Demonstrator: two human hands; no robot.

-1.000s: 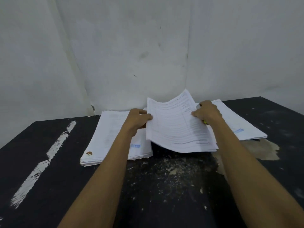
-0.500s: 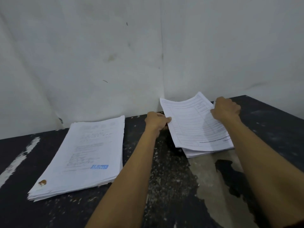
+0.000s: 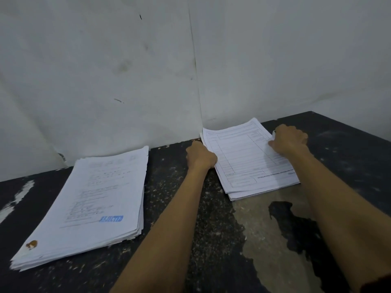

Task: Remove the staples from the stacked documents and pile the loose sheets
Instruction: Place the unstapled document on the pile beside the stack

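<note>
Reaches both bare forearms forward, left from 6 o'clock, right from 4 o'clock. Curls the left hand (image 3: 201,156) knuckles-up round the 9 o'clock edge of the sheets (image 3: 243,159). Pinches their 3 o'clock edge with the right hand (image 3: 289,140), fingers curled.

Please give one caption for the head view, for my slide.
Left hand and right hand hold the top sheets on the right pile; a thicker pile lies left on the black table.
</note>
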